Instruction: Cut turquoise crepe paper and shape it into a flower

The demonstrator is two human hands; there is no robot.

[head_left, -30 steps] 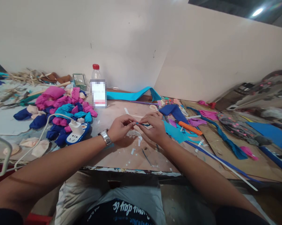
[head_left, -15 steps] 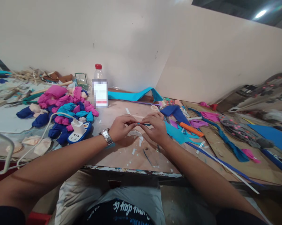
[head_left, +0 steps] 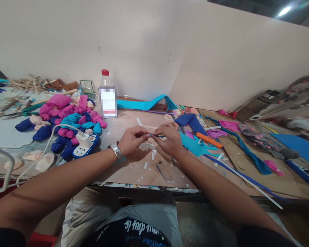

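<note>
My left hand (head_left: 133,139) and my right hand (head_left: 168,137) meet over the middle of the table (head_left: 134,171). Thumbs and fingertips of both pinch a small teal piece (head_left: 151,135), which looks like a thin strip of fabric. Most of it is hidden by my fingers, so its full shape cannot be made out. Beside my right hand lie turquoise fabric scraps (head_left: 193,145) and a dark blue folded fabric piece (head_left: 189,120). White paper bits and a thin dark strip (head_left: 161,171) are on the tabletop below my hands.
At left, puffy fabric bundles (head_left: 67,115) surround a power strip (head_left: 89,147) with a plugged-in charger. A red-capped bottle (head_left: 108,99) stands before a turquoise fabric band (head_left: 141,104). Rightward lie an orange cutter (head_left: 209,140), a long white stick (head_left: 254,187) and cardboard (head_left: 243,152).
Both hands keep the same pinch on the teal piece, with hardly any finger movement. The whole view has shifted slightly.
</note>
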